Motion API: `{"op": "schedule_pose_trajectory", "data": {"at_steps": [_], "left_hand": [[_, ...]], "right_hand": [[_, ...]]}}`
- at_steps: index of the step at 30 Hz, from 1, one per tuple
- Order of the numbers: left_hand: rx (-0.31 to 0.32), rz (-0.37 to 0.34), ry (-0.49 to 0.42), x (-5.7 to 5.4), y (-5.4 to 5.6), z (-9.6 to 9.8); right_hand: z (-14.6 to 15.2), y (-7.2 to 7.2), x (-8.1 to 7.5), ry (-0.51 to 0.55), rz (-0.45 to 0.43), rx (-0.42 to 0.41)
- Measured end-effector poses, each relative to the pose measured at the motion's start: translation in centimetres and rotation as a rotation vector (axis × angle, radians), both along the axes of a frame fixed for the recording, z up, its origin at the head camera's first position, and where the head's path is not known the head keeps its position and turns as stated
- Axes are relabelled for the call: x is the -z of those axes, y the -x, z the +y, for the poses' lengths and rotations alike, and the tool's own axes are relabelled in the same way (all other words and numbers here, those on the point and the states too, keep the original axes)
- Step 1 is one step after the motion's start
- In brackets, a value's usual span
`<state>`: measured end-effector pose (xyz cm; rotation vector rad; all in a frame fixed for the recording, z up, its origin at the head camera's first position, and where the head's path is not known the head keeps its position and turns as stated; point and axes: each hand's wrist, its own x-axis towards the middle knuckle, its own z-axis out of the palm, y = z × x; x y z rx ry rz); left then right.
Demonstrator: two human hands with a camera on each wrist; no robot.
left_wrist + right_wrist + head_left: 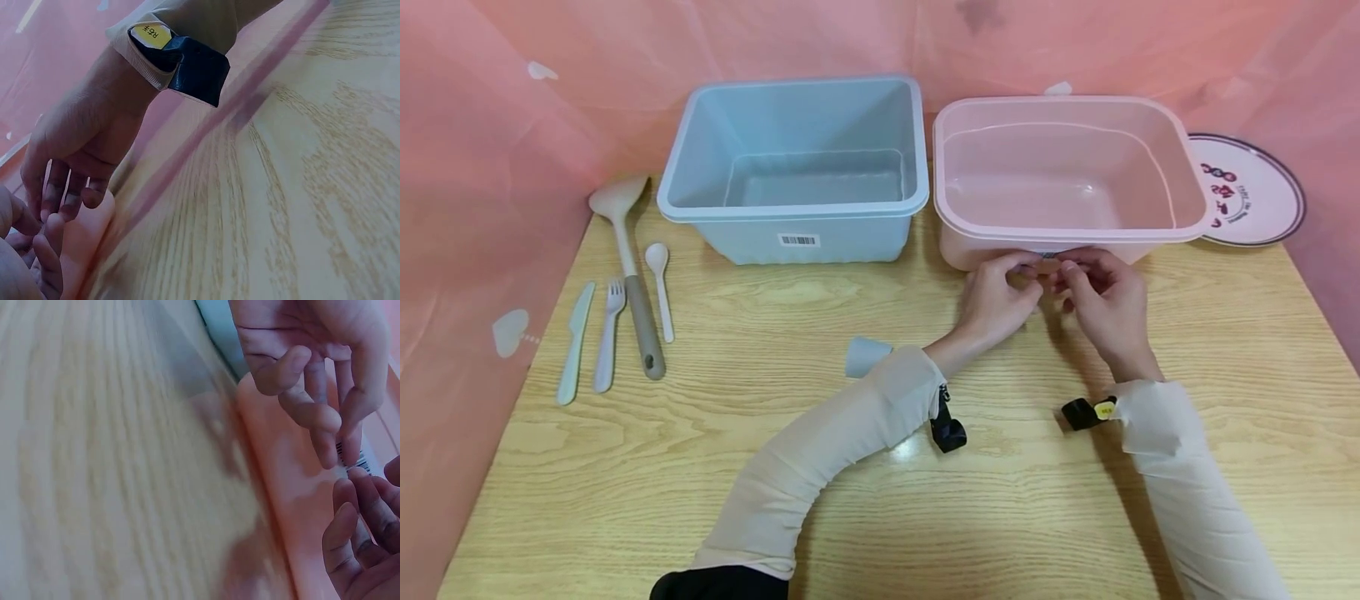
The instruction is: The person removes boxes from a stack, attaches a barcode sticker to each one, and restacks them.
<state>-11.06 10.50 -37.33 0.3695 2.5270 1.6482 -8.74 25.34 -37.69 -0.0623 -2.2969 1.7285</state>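
Observation:
My left hand (1000, 304) and right hand (1108, 312) meet at the front wall of the pink bin (966, 242). A small barcode sticker (364, 467) on that wall lies between their fingertips. In the right wrist view, thumb and fingers of the left hand (312, 381) close in on the sticker from one side. From the other side, bent fingers of the right hand (369, 550) pinch at its edge. How much of the sticker is off the wall is hidden. The left wrist view shows the right hand (81, 144) with fingertips close to the left hand's.
A blue bin (808, 237) with its own barcode stands to the left. Behind the pink bin's right end lies a plate (1262, 200). A grey cup (867, 357) is near my left forearm. At far left are a turner (640, 317), knife (576, 342), fork (607, 342) and spoon (661, 283).

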Motion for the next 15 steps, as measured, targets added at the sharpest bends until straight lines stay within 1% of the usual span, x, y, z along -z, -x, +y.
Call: {"op": "schedule_pose_trajectory", "data": {"at_steps": [2, 6, 10, 13, 15], "left_hand": [[-0.003, -0.006, 0.008, 0.08, 0.02, -0.07], [-0.004, -0.010, 0.052, 0.38, 0.07, -0.14], [0.007, -0.019, 0.055, 0.42, 0.11, -0.21], [0.018, -0.027, 0.050, 0.32, 0.04, -0.34], [0.038, -0.040, 0.031, 0.17, -0.12, -0.55]], "right_hand": [[0.04, 0.01, 0.21, -0.006, -0.008, 0.003], [0.16, 0.04, 0.84, -0.055, -0.042, 0.011], [0.30, -0.01, 0.93, -0.099, -0.056, 0.010], [0.39, -0.17, 0.76, -0.108, -0.061, 0.009], [0.43, -0.35, 0.61, -0.104, -0.063, 0.003]]}}
